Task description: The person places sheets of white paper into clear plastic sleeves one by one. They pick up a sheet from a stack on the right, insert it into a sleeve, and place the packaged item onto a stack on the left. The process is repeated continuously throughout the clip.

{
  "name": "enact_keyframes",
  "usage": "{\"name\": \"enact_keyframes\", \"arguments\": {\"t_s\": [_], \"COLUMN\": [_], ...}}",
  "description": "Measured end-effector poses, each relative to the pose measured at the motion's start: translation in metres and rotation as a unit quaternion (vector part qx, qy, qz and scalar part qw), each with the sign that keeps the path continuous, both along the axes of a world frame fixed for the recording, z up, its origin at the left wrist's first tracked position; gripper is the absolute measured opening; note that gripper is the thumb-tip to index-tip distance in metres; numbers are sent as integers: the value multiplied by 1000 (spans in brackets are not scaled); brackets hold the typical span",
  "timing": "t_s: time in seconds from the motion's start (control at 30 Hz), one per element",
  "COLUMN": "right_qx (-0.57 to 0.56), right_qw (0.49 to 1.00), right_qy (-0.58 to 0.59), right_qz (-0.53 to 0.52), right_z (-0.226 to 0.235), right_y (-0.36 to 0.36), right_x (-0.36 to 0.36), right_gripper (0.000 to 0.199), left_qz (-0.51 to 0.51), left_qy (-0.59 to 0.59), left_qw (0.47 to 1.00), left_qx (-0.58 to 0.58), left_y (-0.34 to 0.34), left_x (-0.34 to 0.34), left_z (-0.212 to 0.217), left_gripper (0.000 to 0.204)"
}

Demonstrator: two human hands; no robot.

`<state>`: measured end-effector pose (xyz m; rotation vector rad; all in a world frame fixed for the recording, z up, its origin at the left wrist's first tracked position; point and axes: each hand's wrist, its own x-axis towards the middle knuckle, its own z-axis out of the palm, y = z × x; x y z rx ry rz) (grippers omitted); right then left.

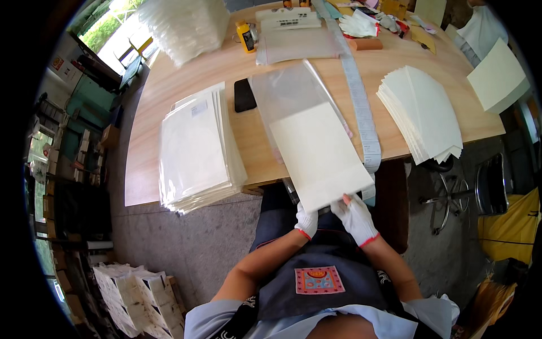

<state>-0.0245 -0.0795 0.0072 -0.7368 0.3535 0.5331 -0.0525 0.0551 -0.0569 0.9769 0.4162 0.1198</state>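
Observation:
A cream rectangular sheet or thin pad of paper (pixel 322 155) projects over the table's near edge. Its far part overlaps a clear plastic bag (pixel 282 85); whether it lies inside or on top, I cannot tell. My left hand (pixel 306 219), in a white glove with a red cuff, grips the near left corner of the paper, its fingers partly hidden beneath. Gloved the same way, my right hand (pixel 355 218) pinches the near edge toward the right corner, thumb on top and the thumb tip bare.
Left on the table (pixel 149 135) is a pile of bagged sheets (pixel 195 141); beside it lies a black phone (pixel 244 95). A fanned cream stack (pixel 420 113) sits right, past a long printed strip (pixel 358 96). Farther back are a yellow bottle (pixel 246 37) and a plastic-wrapped bundle (pixel 183 28).

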Motion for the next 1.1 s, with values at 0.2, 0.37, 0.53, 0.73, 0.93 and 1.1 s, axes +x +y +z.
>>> {"name": "enact_keyframes", "arguments": {"t_s": [0.2,0.37,0.53,0.73,0.93,1.1], "right_qx": [212,-110,-458,-591,-579,-531], "right_qw": [975,960,675,384,392,461], "right_qy": [50,-164,-489,-638,-668,-643], "right_qz": [-33,199,308,311,254,303], "right_z": [-5,18,33,20,11,13], "right_y": [41,36,69,101,102,96], "right_x": [18,17,27,31,32,32], "right_gripper": [38,33,17,16,13,14], "left_qz": [-58,-57,-82,-96,-79,-96], "left_qy": [120,165,162,138,139,125], "left_qw": [983,981,982,984,987,981], "left_qx": [-128,-83,58,66,32,113], "left_y": [30,70,100,105,110,105], "left_x": [7,-14,-23,-27,-22,-22], "left_z": [14,40,58,58,56,53], "left_gripper": [23,39,22,19,16,17]}}
